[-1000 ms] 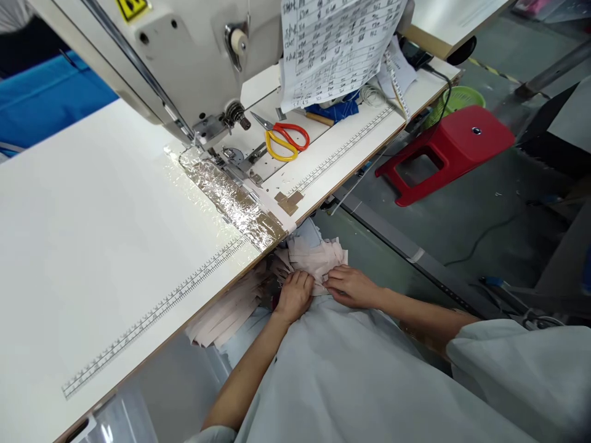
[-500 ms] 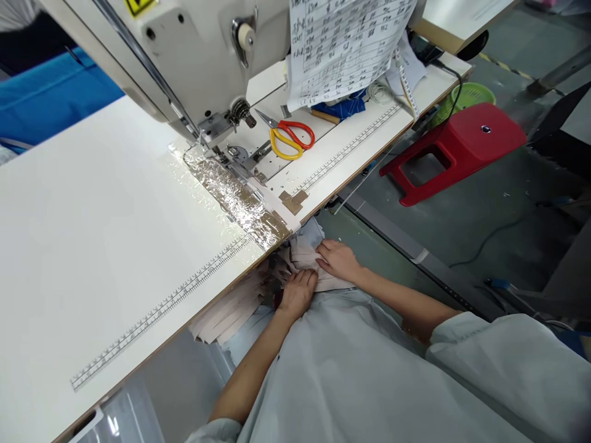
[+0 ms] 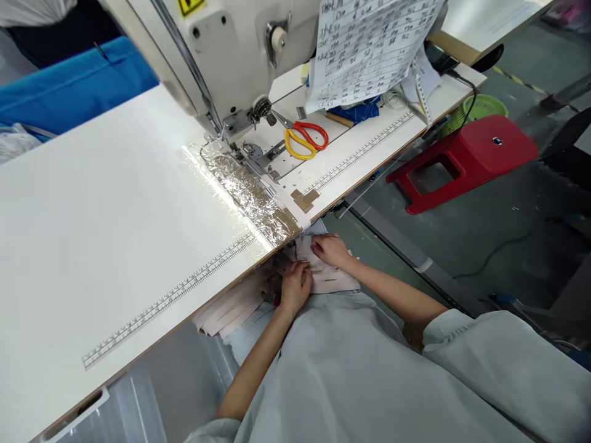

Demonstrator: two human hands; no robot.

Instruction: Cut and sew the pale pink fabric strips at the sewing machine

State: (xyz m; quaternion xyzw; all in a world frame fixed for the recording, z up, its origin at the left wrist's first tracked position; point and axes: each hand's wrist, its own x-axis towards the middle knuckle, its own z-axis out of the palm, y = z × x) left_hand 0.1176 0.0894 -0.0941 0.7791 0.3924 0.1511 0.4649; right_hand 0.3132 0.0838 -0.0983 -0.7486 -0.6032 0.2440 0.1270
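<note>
Pink fabric pieces (image 3: pixel 336 282), flat beneath the fingers (image 3: pixel 317 245)

My left hand (image 3: pixel 295 287) lies palm down on the pale pink fabric pieces (image 3: pixel 335 282) in my lap, just under the edge of the white table (image 3: pixel 115 234). My right hand (image 3: pixel 329 250) touches them close beside it, perhaps pinching one, though I cannot tell.

The cloth strips (image 3: pixel 330 278) were pale pink. The table (image 3: pixel 92 203) was white, with shiny silver tape (image 3: pixel 249 194) on it. The scissors (image 3: pixel 302 136) had one red handle and one yellow. The stool (image 3: pixel 466 160) was red and the basket (image 3: pixel 482 106) green. The paper (image 3: pixel 369 43) was white with rows of black writing.
</note>
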